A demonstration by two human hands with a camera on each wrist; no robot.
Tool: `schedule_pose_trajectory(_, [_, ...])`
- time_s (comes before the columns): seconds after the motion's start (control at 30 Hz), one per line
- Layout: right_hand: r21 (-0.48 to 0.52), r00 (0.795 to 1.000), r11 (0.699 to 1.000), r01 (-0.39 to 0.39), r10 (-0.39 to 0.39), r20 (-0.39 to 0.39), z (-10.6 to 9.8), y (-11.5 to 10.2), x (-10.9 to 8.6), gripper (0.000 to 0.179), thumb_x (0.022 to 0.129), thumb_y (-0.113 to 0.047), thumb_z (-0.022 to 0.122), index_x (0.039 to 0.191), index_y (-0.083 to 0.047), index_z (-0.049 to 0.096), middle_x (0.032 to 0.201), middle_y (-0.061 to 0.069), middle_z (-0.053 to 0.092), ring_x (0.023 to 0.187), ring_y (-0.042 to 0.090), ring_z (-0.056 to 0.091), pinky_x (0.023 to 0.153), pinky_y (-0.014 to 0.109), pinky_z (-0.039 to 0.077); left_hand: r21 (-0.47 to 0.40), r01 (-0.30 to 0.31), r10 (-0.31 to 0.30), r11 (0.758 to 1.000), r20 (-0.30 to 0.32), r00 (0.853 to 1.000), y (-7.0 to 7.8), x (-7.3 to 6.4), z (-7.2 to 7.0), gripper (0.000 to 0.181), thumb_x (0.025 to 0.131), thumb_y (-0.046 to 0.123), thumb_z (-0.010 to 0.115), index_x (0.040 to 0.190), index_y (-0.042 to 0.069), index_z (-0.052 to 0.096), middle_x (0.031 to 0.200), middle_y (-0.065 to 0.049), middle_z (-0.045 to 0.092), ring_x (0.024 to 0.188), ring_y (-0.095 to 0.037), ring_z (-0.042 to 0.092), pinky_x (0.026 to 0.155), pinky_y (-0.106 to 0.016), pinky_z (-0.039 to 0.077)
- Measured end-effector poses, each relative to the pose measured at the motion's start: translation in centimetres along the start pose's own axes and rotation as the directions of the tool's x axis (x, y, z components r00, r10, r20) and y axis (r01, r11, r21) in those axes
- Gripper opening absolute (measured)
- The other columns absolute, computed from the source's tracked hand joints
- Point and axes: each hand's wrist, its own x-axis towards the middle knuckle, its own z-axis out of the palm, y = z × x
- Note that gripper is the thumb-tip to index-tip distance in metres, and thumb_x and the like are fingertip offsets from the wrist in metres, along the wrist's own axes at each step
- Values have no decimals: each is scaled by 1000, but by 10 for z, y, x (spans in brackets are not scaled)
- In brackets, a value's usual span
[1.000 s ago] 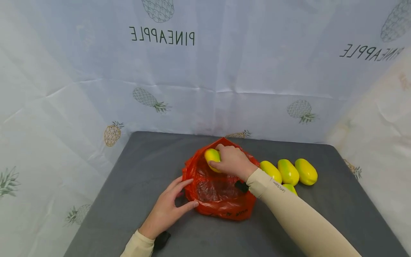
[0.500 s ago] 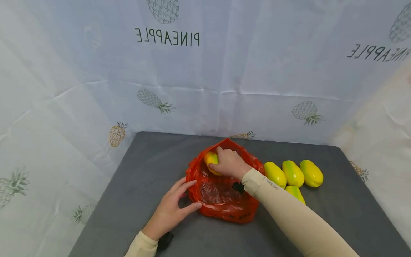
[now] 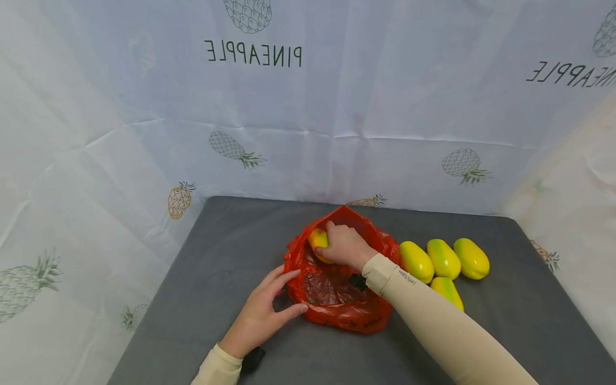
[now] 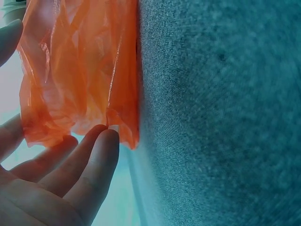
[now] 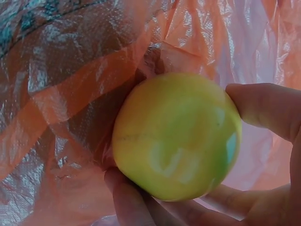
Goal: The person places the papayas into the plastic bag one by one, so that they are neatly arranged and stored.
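Observation:
A red plastic bag [image 3: 337, 315] lies on the table with its mouth spread wide. Inside it, my right hand [image 3: 347, 247] holds a yellow-green mango [image 3: 317, 240] near the bag's left wall. Up close in the right wrist view, thumb and fingers curl round the mango [image 5: 176, 136], with the bag's film [image 5: 51, 136] behind it. At the bag's left side rests my left hand [image 3: 262, 310], fingers extended and thumb spread. The left wrist view has its fingertips [image 4: 107, 143] against the outside of the bag [image 4: 89, 70].
Several more mangoes [image 3: 444, 259] lie to the right of the bag, one [image 3: 447, 291] partly behind the right sleeve. The grey-covered table [image 3: 240, 230] meets a white cloth [image 3: 298, 166] printed with pineapples at the back. A black wrist camera [image 3: 252, 359] sits under the left wrist.
My right hand has lowered the mango deeper into the bag, its grip kept. The left hand stays at the bag's side. The whole head view has shifted slightly.

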Motion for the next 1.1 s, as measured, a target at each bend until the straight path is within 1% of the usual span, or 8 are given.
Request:
schedule_pose_trajectory(0.3, [4, 1000, 1000, -5, 4, 18, -4, 9, -3, 62, 99, -47, 75, 136, -1, 56, 88, 6, 68, 66, 18, 65, 66, 32, 61, -1, -6, 6, 1000, 2, 1000, -1, 5, 5, 77, 88, 59, 86, 155, 30, 60, 169, 2, 45, 135, -21, 64, 108, -48, 60])
schedule_pose_trajectory(0.37, [-3, 1000, 1000, -2, 2, 17, -10, 11, -8, 66, 100, -51, 74, 139, -1, 57, 93, 6, 70, 70, 18, 66, 70, 33, 62, -3, -2, 2, 1000, 4, 1000, 0, 5, 5, 78, 87, 59, 86, 155, 30, 60, 169, 3, 45, 135, -20, 64, 108, -48, 60])
schedule_pose_trajectory(0.47, [-24, 1000, 1000, 11, -11, -3, -24, 15, -20, 73, 101, -56, 71, 147, -1, 57, 109, 9, 75, 81, 19, 70, 80, 39, 65, -2, -1, 1, 1000, 4, 1000, 0, 7, 6, 78, 87, 59, 86, 155, 30, 60, 169, 3, 45, 134, -20, 64, 108, -48, 60])
schedule_pose_trajectory(0.6, [-42, 998, 999, 21, -23, -55, -46, 25, -44, 79, 102, -58, 68, 156, -2, 54, 136, 16, 73, 106, 29, 76, 97, 52, 64, 7, 7, -7, 1000, 2, 1000, 1, 9, 8, 77, 88, 59, 86, 155, 31, 60, 170, 2, 45, 131, -20, 66, 107, -48, 61])
schedule_pose_trajectory(0.73, [-40, 992, 999, -7, 2, -127, -66, 42, -76, 77, 103, -57, 67, 157, -4, 53, 149, 18, 66, 125, 37, 71, 104, 60, 60, 15, 27, -27, 1000, -2, 1000, 1, 10, 8, 77, 87, 60, 86, 154, 34, 60, 171, 2, 43, 129, -20, 66, 106, -48, 61])
schedule_pose_trajectory(0.9, [-36, 975, 997, -65, 56, -213, -78, 67, -121, 75, 103, -54, 69, 154, -2, 55, 149, 21, 66, 125, 41, 70, 103, 63, 59, 19, 38, -38, 999, -7, 999, 1, 10, 6, 78, 87, 61, 85, 155, 34, 59, 171, 0, 43, 138, -22, 63, 107, -46, 61])
schedule_pose_trajectory(0.97, [-34, 969, 995, -94, 84, -232, -78, 78, -139, 76, 103, -55, 69, 154, -1, 55, 148, 23, 65, 126, 42, 68, 102, 64, 58, 24, 42, -42, 999, -9, 999, 1, 9, 6, 78, 86, 60, 86, 155, 34, 59, 171, 1, 43, 141, -22, 61, 107, -45, 61])
schedule_pose_trajectory(1.1, [-22, 956, 985, -172, 161, -246, -70, 102, -170, 79, 102, -59, 69, 152, 1, 55, 142, 27, 67, 119, 44, 68, 92, 63, 61, 29, 52, -51, 998, -13, 999, 1, 9, 6, 78, 85, 61, 86, 154, 36, 59, 170, 2, 43, 142, -21, 60, 108, -44, 61])
